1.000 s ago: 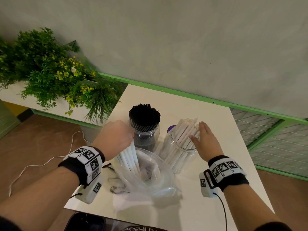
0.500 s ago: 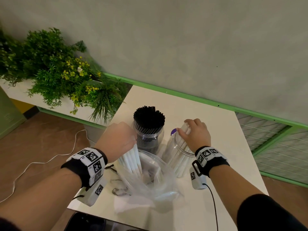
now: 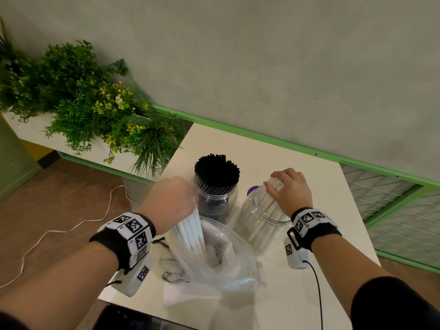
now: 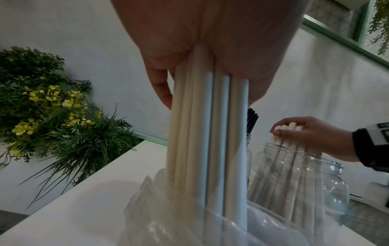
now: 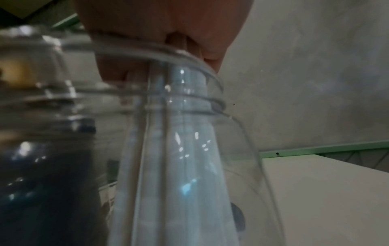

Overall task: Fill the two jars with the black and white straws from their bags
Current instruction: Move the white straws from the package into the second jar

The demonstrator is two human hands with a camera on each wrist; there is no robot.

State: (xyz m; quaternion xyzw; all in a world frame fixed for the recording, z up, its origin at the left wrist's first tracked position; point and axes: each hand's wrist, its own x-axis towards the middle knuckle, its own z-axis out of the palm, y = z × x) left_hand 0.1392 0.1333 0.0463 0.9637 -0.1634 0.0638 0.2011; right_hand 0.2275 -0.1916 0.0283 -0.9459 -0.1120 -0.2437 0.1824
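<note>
My left hand (image 3: pixel 175 200) grips a bundle of white straws (image 3: pixel 190 231) upright, their lower ends inside a clear plastic bag (image 3: pixel 223 263) at the table's front; the same bundle (image 4: pixel 208 141) fills the left wrist view. Behind it stands a clear jar (image 3: pixel 215 198) packed with black straws (image 3: pixel 216 170). To its right a second clear jar (image 3: pixel 260 220) holds white straws, and my right hand (image 3: pixel 289 189) grips their upper ends above the jar's mouth, fingers curled round them (image 4: pixel 288 131). The right wrist view shows that jar (image 5: pixel 189 133) close up.
The white table (image 3: pixel 281 153) stands against a grey wall with a green rail (image 3: pixel 285 144). A planter of green plants with yellow flowers (image 3: pixel 95 110) lies left of the table. A white cable (image 3: pixel 71 227) trails on the floor. A purple lid (image 3: pixel 252 189) sits behind the jars.
My right hand went from open beside the jar's straws to curled round their tops, gathering them upright. My left hand keeps holding its bundle in the bag.
</note>
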